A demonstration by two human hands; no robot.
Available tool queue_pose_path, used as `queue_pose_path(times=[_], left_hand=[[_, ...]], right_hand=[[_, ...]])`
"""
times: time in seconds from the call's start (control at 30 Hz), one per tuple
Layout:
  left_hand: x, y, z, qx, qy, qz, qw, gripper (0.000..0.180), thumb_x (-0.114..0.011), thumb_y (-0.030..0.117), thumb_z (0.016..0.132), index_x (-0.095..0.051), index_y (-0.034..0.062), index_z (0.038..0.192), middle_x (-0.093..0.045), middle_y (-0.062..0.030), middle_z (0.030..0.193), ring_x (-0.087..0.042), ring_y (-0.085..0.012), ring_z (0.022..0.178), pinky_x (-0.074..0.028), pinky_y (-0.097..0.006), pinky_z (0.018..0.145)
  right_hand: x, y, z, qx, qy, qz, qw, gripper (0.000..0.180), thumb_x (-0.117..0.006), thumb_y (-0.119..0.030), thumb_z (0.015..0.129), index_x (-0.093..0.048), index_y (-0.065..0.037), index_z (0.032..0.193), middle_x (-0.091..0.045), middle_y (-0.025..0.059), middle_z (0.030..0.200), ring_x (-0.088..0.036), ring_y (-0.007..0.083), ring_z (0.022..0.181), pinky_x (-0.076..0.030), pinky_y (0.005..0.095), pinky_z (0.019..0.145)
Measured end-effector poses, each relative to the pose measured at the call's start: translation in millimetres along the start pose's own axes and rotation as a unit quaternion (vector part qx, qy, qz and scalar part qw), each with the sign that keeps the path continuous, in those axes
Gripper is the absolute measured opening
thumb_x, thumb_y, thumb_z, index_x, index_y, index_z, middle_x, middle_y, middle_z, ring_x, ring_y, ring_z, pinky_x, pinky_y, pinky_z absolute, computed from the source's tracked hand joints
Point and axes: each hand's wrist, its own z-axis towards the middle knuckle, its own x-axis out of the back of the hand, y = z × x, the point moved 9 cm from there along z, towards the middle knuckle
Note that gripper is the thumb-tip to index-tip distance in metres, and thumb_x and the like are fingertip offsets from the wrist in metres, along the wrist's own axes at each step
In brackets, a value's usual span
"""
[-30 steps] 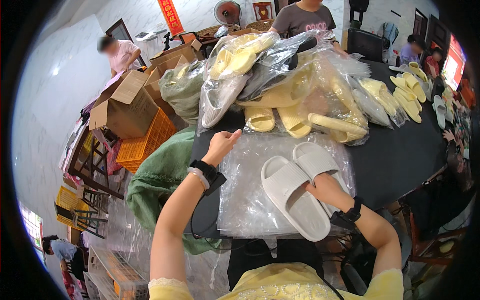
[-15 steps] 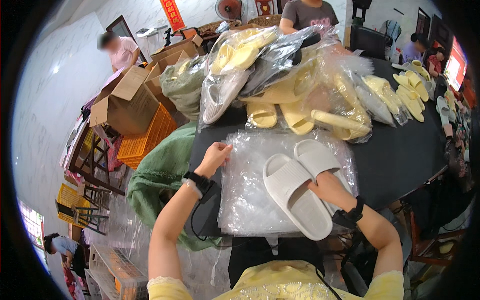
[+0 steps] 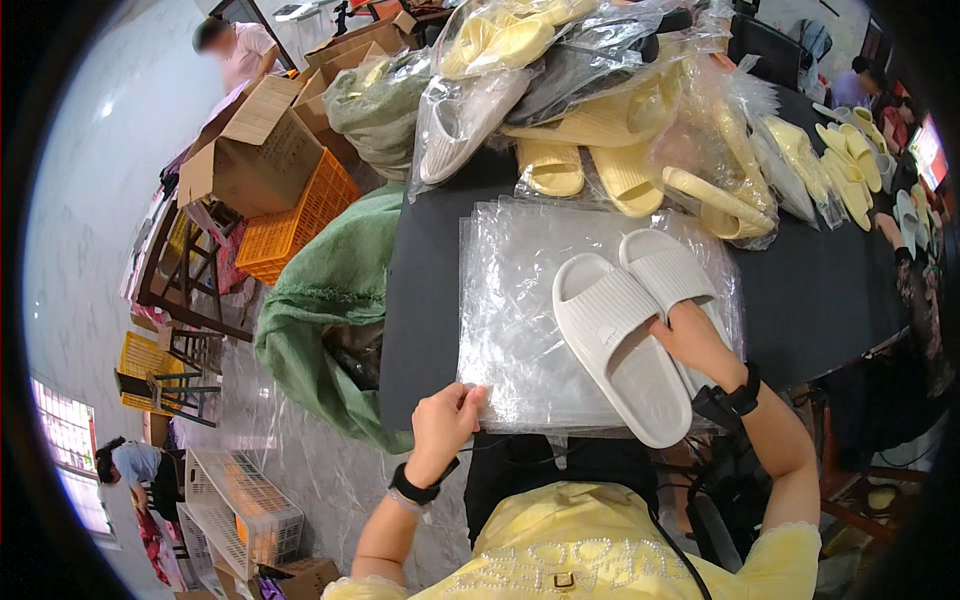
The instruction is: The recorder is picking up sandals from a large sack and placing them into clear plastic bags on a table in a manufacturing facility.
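A pair of pale grey slide slippers point(image 3: 620, 370) lies side by side on a stack of clear plastic bags point(image 3: 510, 310) at the table's front. My right hand point(image 3: 697, 342) grips the pair where the two slippers meet, its fingertips hidden among the straps and soles. At the near left corner of the stack, my left hand point(image 3: 446, 424) is closed, thumb and fingers pinching the edge of a bag. How many layers it holds, I cannot tell. Both wrists wear black bands.
Beyond the stack, bagged slippers point(image 3: 630, 115) are heaped, mostly yellow. Loose yellow slippers point(image 3: 848, 175) lie at the far right of the black table point(image 3: 425, 270). A green sack point(image 3: 325, 330) hangs at the left edge, near an orange crate point(image 3: 300, 225) and cardboard box point(image 3: 250, 150). Other people work around.
My left hand has moved from the stack's far left side to its near left corner, and the bags look flatter. The right hand still grips the slippers. The whole view has shifted slightly.
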Motion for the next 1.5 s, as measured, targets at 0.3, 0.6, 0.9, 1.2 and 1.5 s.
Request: queue_pose_path(times=[0.3,0.6,0.9,1.2,1.5], left_hand=[[5,52,-43,-0.316,0.266,0.087,0.907,0.05,-0.063,0.001,0.076,-0.051,0.0049,0.124,-0.052,-0.0136,0.122,-0.048,-0.0315,0.114,-0.038,-0.042,0.094],[-58,63,-40,-0.361,0.069,0.194,0.91,0.042,-0.053,0.027,0.09,-0.051,0.0079,0.127,-0.045,-0.0124,0.136,-0.037,-0.0283,0.131,-0.031,-0.043,0.104],[-89,23,-35,-0.333,0.018,0.182,0.925,0.052,-0.049,0.039,0.091,-0.044,0.0128,0.135,-0.045,-0.014,0.133,-0.048,-0.0254,0.116,-0.035,-0.042,0.1],[-65,71,-36,-0.355,0.071,0.194,0.912,0.049,-0.057,0.038,0.085,-0.054,0.0109,0.126,-0.046,-0.0101,0.135,-0.04,-0.0314,0.126,-0.028,-0.052,0.103],[-65,64,-36,-0.336,0.045,0.205,0.918,0.043,-0.059,0.035,0.084,-0.059,0.0079,0.117,-0.05,-0.0141,0.129,-0.043,-0.0341,0.122,-0.028,-0.052,0.103]], right_hand=[[0,7,2,-0.021,-0.003,0.009,1.0,0.03,-0.057,-0.017,0.08,-0.058,0.013,0.083,-0.057,0.0325,0.077,-0.057,0.0451,0.072,-0.045,0.0464,0.065],[9,-65,-13,0.056,-0.152,0.116,0.98,0.034,-0.058,-0.014,0.078,-0.059,-0.005,0.111,-0.062,0.0199,0.107,-0.059,0.0345,0.098,-0.048,0.0346,0.081],[-91,-147,8,0.23,-0.297,-0.025,0.927,0.03,-0.056,-0.015,0.075,-0.06,-0.002,0.102,-0.061,0.0228,0.098,-0.06,0.0387,0.088,-0.049,0.045,0.076],[-47,-80,103,0.05,-0.063,-0.075,0.994,0.034,-0.056,-0.024,0.077,-0.063,0.007,0.087,-0.062,0.0285,0.09,-0.061,0.0425,0.082,-0.05,0.0472,0.075],[-34,-52,20,-0.024,-0.074,-0.073,0.994,0.035,-0.057,-0.026,0.081,-0.062,0.005,0.096,-0.061,0.0275,0.096,-0.061,0.0409,0.087,-0.049,0.0474,0.077]])
